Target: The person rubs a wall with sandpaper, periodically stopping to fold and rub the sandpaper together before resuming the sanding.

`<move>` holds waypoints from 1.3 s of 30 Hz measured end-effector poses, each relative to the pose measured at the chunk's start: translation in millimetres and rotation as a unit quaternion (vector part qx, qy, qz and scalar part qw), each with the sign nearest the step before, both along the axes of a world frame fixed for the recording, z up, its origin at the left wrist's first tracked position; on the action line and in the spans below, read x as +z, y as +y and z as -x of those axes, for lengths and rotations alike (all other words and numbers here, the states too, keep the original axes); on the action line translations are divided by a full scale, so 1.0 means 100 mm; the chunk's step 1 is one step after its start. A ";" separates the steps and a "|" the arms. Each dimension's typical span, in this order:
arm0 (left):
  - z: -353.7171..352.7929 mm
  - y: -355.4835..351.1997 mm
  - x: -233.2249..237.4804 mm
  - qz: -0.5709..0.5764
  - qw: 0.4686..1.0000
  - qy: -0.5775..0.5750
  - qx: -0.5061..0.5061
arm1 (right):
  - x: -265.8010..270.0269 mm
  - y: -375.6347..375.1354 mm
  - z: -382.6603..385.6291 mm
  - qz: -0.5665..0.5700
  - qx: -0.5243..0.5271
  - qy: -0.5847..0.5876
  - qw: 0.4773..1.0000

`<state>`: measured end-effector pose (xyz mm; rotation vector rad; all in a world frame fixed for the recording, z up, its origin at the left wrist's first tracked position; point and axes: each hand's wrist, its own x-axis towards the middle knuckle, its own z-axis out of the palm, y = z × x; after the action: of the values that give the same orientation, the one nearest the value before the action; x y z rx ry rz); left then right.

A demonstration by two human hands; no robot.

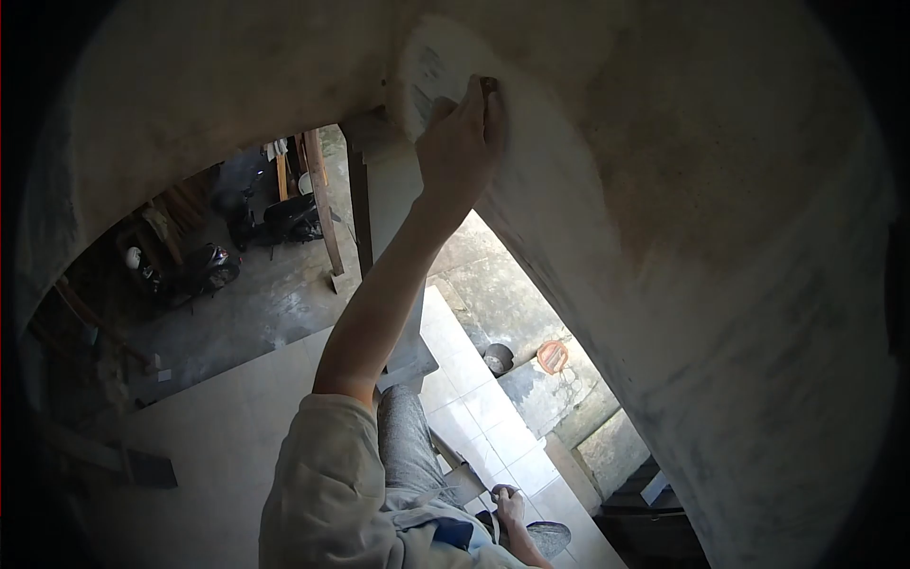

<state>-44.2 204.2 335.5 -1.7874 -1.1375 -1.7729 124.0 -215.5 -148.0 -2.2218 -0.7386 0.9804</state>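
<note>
My left hand [460, 152] is raised at arm's length against the plastered wall surface [550, 180]. Its fingers are closed round a small dark brown piece [489, 86], mostly hidden by the hand, so I cannot tell its kind. A paler, smoothed patch [441, 62] with grey streaks lies around and just above these fingers. Low on the right, beside my grey trouser leg [408, 436], my right hand [512, 507] is closed on a small dark brown, rounded thing [504, 490].
Pale floor tiles [488, 412] lie far below. Past them are a dark bucket [498, 357] and an orange-brown round container [552, 357] on rough concrete. Parked motorbikes [289, 218] and a wooden post [322, 204] stand at left. The plaster edge slants down to the right.
</note>
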 end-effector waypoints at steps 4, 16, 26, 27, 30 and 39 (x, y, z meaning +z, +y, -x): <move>0.00 -0.27 -0.11 0.003 1.000 -0.014 -0.017 | -0.40 -0.19 0.00 -0.030 -0.021 0.017 0.999; -0.04 -0.51 -0.37 -0.055 0.997 0.010 -0.051 | -0.34 -0.10 -0.04 -0.014 0.003 0.004 1.000; -0.10 -0.70 -0.34 -0.042 0.996 0.000 -0.081 | -0.41 -0.12 0.00 -0.008 -0.004 -0.030 1.000; -0.10 -0.62 -0.29 -0.038 0.997 -0.001 -0.061 | -0.40 -0.04 0.00 -0.011 -0.002 -0.022 1.000; -0.08 -0.33 -0.16 -0.008 1.000 -0.027 -0.005 | -0.23 -0.10 0.00 0.016 0.016 -0.023 0.999; -0.09 -0.70 -0.45 0.015 0.997 0.023 -0.079 | 0.00 0.02 0.05 0.012 -0.009 0.012 1.000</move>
<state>-35.5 134.3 290.6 -1.9746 -1.0363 -1.7991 118.6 -213.9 -147.5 -2.2291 -0.6971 1.0105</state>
